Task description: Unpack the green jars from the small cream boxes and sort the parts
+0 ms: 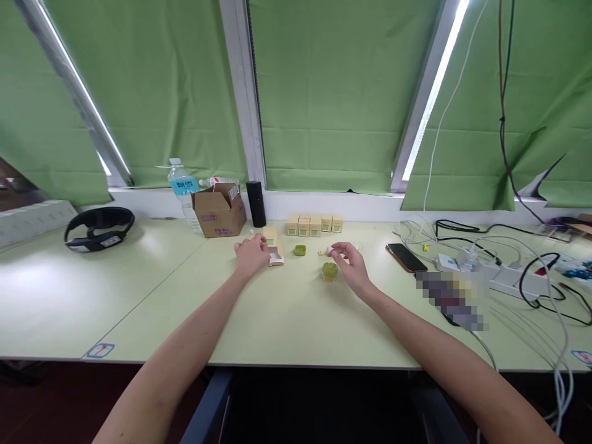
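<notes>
My left hand (252, 253) is closed at the left side of a small cream box (271, 235), its fingertips against the box. The box's white-lined end flap (276, 256) stands open toward me. My right hand (352, 269) pinches a small white piece (329, 251) between thumb and fingertips; its exact kind is too small to tell. Just below these fingers stands a small clear jar with a green top (330, 271). A small green square piece (300, 250) rests on the table between my hands. A tiny yellowish bit (320, 253) lies beside the white piece.
Several small cream boxes (303, 226) line the back of the table (287, 327). Behind my left hand are a brown carton (219, 211), a black cylinder (256, 204) and a water bottle (182, 191). A black headset (99, 229) lies left; a phone (406, 257) and cables with a power strip (513, 279) lie right.
</notes>
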`<state>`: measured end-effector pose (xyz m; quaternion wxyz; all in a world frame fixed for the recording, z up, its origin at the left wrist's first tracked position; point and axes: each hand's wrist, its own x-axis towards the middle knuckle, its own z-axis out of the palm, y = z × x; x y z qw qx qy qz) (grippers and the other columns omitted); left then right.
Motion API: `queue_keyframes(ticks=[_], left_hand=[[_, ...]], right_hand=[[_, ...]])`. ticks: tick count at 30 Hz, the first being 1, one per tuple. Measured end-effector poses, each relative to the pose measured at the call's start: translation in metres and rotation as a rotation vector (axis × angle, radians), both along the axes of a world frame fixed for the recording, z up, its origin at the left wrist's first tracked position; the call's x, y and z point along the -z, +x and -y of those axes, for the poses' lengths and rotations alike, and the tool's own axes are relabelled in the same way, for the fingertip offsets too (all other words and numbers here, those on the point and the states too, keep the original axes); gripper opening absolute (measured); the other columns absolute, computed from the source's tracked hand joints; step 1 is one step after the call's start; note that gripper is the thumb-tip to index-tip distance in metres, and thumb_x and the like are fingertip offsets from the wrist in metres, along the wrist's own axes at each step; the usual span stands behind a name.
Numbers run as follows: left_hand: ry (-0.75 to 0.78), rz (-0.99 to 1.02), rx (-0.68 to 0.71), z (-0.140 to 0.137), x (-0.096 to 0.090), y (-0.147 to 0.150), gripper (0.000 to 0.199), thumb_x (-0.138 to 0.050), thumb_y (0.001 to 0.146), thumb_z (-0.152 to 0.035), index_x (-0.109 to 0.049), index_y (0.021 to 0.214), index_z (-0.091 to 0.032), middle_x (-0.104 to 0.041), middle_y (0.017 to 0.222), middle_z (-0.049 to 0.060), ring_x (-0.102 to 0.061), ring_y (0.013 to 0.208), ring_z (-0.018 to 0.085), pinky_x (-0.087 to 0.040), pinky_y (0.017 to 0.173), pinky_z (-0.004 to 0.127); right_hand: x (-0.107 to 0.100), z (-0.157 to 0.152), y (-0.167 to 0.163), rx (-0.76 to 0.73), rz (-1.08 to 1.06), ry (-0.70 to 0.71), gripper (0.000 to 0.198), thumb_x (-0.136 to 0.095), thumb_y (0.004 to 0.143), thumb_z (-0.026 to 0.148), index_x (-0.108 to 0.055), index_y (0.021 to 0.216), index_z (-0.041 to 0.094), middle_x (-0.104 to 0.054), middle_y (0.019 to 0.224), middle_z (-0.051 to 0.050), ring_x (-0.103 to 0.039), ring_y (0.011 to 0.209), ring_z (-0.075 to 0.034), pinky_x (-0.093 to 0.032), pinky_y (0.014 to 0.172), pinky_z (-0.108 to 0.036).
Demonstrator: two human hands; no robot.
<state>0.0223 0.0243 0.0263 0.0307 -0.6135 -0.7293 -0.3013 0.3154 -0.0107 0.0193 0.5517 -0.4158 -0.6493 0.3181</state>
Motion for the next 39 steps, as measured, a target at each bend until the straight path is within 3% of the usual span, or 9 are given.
queue_keyframes(ticks=[3,7,14,18,22,28,32,36,39], left_hand=[[0.07,-0.146,-0.035,0.001,0.002,0.002,0.022,-0.047,0.093,-0.027,-0.065,0.102,-0.02,-0.072,0.105,0.013,-0.056,0.114,0.037,-0.036,0.091,0.05],[0.186,-0.186,-0.004,0.005,0.003,0.005,0.029,-0.042,0.095,-0.023,-0.066,0.111,-0.019,-0.07,0.117,0.014,-0.05,0.12,0.037,-0.037,0.092,0.05],[0.087,-0.438,0.319,0.012,0.028,0.027,0.042,-0.046,0.096,-0.024,-0.058,0.136,-0.022,-0.053,0.146,0.017,-0.044,0.137,0.035,-0.032,0.112,0.052],[0.031,-0.554,0.34,0.013,0.035,0.035,0.033,-0.045,0.098,-0.03,-0.067,0.12,-0.017,-0.058,0.134,0.021,-0.051,0.129,0.035,-0.033,0.112,0.055],[0.046,-0.538,0.335,0.012,0.031,0.029,0.03,-0.044,0.097,-0.028,-0.07,0.103,-0.015,-0.064,0.117,0.02,-0.058,0.118,0.033,-0.033,0.113,0.055],[0.057,-0.488,0.341,0.007,0.033,0.021,0.029,-0.045,0.094,-0.025,-0.071,0.101,-0.015,-0.065,0.113,0.02,-0.058,0.119,0.034,-0.03,0.117,0.057],[0.105,-0.453,0.273,0.001,0.03,0.016,0.033,-0.044,0.095,-0.026,-0.068,0.114,-0.014,-0.061,0.126,0.021,-0.054,0.126,0.033,-0.03,0.118,0.053],[0.165,-0.368,0.035,-0.008,0.02,-0.005,0.042,-0.041,0.096,-0.025,-0.062,0.132,-0.017,-0.049,0.146,0.021,-0.045,0.137,0.036,-0.032,0.116,0.054],[0.044,-0.248,-0.082,-0.012,0.018,-0.026,0.045,-0.038,0.098,-0.028,-0.059,0.137,-0.024,-0.049,0.146,0.019,-0.047,0.134,0.039,-0.034,0.112,0.056]], right_hand=[[0.0,-0.001,0.0,0.007,0.005,0.006,0.029,-0.06,0.088,0.05,-0.061,0.103,0.024,-0.075,0.099,-0.006,-0.066,0.1,-0.025,-0.041,0.099,-0.046],[0.0,-0.001,0.0,0.019,0.01,0.017,0.029,-0.059,0.088,0.049,-0.061,0.102,0.024,-0.075,0.098,-0.006,-0.066,0.099,-0.025,-0.041,0.099,-0.046],[0.001,-0.002,0.002,0.024,0.031,0.038,0.027,-0.059,0.089,0.047,-0.061,0.102,0.024,-0.075,0.098,-0.006,-0.065,0.101,-0.025,-0.042,0.099,-0.046],[0.004,-0.006,0.004,0.034,0.064,0.059,0.024,-0.06,0.089,0.044,-0.061,0.102,0.024,-0.074,0.101,-0.006,-0.065,0.102,-0.025,-0.043,0.098,-0.045],[0.009,-0.009,0.007,0.051,0.161,0.096,0.019,-0.06,0.087,0.04,-0.063,0.1,0.026,-0.073,0.104,-0.005,-0.063,0.106,-0.027,-0.043,0.099,-0.047],[0.011,-0.009,0.009,0.086,0.316,0.133,0.014,-0.059,0.086,0.033,-0.063,0.099,0.028,-0.074,0.106,-0.003,-0.058,0.113,-0.028,-0.038,0.104,-0.051],[0.01,-0.006,0.008,0.08,0.364,0.136,0.014,-0.059,0.087,0.031,-0.064,0.099,0.028,-0.073,0.109,-0.003,-0.056,0.118,-0.028,-0.035,0.106,-0.052],[0.01,-0.004,0.007,0.069,0.385,0.14,0.014,-0.058,0.087,0.029,-0.063,0.1,0.027,-0.073,0.113,-0.004,-0.055,0.12,-0.029,-0.034,0.107,-0.052],[0.009,-0.002,0.006,0.062,0.391,0.138,0.013,-0.058,0.087,0.028,-0.063,0.099,0.027,-0.073,0.115,-0.004,-0.054,0.12,-0.029,-0.033,0.108,-0.053]])
